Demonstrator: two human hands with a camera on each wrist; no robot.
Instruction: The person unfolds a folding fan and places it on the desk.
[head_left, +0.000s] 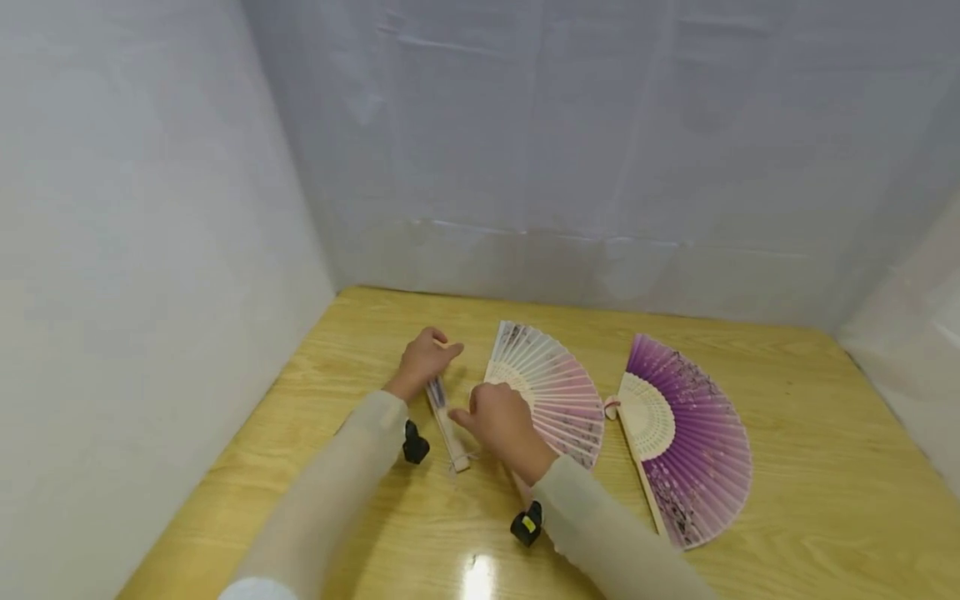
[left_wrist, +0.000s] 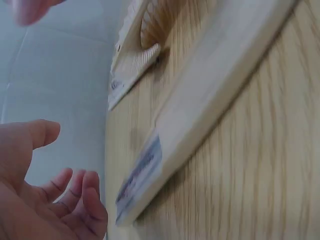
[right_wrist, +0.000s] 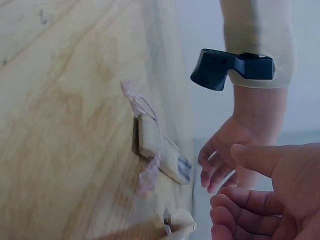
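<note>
A folded fan (head_left: pixel 447 429) with pale wooden ribs lies between the two hands on the table. My left hand (head_left: pixel 423 362) hovers by its far end, fingers loosely bent around nothing. In the left wrist view, a gap separates that hand from the folded fan (left_wrist: pixel 205 95). My right hand (head_left: pixel 506 425) is above the table to the right, its fingers loosely curled and holding nothing; it partly covers a spread white-and-pink fan (head_left: pixel 566 375). The right wrist view shows a pink tassel cord (right_wrist: pixel 148 176) at the folded fan's near end.
A spread purple fan (head_left: pixel 708 433) with a blossom pattern lies farther right, a small tassel (head_left: pixel 612 407) at its left edge. Pale sheeting (head_left: pixel 562 167) hangs behind the wooden table (head_left: pixel 817 467) and along both sides. Black wrist cameras (head_left: pixel 527 525) hang from the sleeves.
</note>
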